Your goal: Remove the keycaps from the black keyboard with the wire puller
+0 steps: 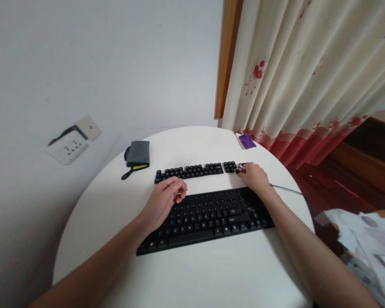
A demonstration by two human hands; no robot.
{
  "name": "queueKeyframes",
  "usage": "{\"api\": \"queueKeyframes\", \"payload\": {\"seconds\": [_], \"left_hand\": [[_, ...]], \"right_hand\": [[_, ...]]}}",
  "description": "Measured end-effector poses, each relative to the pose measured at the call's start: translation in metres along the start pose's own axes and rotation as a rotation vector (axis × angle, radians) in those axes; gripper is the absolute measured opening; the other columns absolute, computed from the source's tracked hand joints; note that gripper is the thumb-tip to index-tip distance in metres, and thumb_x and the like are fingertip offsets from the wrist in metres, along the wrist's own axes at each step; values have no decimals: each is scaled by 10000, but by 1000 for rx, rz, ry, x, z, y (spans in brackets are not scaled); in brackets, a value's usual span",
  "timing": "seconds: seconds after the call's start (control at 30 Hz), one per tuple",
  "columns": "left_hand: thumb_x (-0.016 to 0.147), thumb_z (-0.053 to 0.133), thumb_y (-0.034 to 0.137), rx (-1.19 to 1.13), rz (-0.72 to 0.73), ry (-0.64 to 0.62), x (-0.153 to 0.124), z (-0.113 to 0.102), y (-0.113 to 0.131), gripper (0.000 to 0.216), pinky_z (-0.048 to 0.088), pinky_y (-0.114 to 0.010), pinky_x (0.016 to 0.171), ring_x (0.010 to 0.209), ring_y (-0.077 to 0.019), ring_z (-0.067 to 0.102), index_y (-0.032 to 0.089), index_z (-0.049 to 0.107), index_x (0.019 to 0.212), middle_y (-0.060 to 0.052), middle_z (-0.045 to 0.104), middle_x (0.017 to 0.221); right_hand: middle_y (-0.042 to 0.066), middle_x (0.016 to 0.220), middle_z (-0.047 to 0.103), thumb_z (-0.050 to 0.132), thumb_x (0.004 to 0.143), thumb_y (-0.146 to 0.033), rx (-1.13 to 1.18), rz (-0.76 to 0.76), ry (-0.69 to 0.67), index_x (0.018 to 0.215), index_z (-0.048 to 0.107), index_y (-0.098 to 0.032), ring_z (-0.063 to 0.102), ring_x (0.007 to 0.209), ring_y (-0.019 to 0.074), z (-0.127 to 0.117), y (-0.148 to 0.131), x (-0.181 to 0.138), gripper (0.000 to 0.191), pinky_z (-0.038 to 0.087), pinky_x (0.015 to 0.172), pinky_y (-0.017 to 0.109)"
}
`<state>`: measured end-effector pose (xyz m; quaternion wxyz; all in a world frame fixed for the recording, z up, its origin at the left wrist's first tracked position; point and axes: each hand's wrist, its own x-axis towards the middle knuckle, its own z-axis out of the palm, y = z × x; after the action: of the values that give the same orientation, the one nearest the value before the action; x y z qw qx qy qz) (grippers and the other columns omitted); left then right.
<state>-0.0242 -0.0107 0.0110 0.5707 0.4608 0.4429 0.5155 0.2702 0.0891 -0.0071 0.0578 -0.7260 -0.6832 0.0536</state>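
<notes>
My left hand (168,197) hovers at the upper left of a black keyboard (199,218), its fingers curled together; what they hold, if anything, I cannot make out. Beyond the keyboard, loose black keycaps (199,171) lie lined up in rows, split into groups by narrow gaps. My right hand (256,176) is at the right end of these rows, thumb and fingers pinched on a small dark keycap (238,171). A thin pale, shiny piece shows by those fingertips, too small to name. The keyboard's upper right part looks bare of caps, and my right forearm covers its right end.
On the round white table (122,239) stand a grey pouch (138,154) with a black loop at left and a small purple packet (247,141) at far right. A thin cable (287,189) runs off the right edge. Wall, curtain (276,85) and papers (365,239) surround it.
</notes>
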Motion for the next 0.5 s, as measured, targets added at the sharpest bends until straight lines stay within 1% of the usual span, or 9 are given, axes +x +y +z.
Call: {"api": "queueKeyframes", "payload": {"seconds": [0.17, 0.5], "left_hand": [[883, 630, 338, 42, -14, 19, -1, 0, 0, 236, 340, -253, 562, 650, -119, 484, 154, 620, 735, -16, 574, 744], [892, 624, 351, 35, -11, -3, -1, -1, 0, 248, 343, -255, 570, 661, -118, 486, 156, 617, 738, -14, 574, 746]], "right_hand": [[161, 1042, 720, 573, 910, -329, -13, 14, 10, 1064, 712, -176, 688, 980, 312, 4, -3, 3, 257, 484, 770, 345], [150, 1027, 725, 561, 909, -314, -5, -4, 32, 1056, 715, -199, 688, 981, 309, 5, -4, 3, 242, 484, 771, 348]]}}
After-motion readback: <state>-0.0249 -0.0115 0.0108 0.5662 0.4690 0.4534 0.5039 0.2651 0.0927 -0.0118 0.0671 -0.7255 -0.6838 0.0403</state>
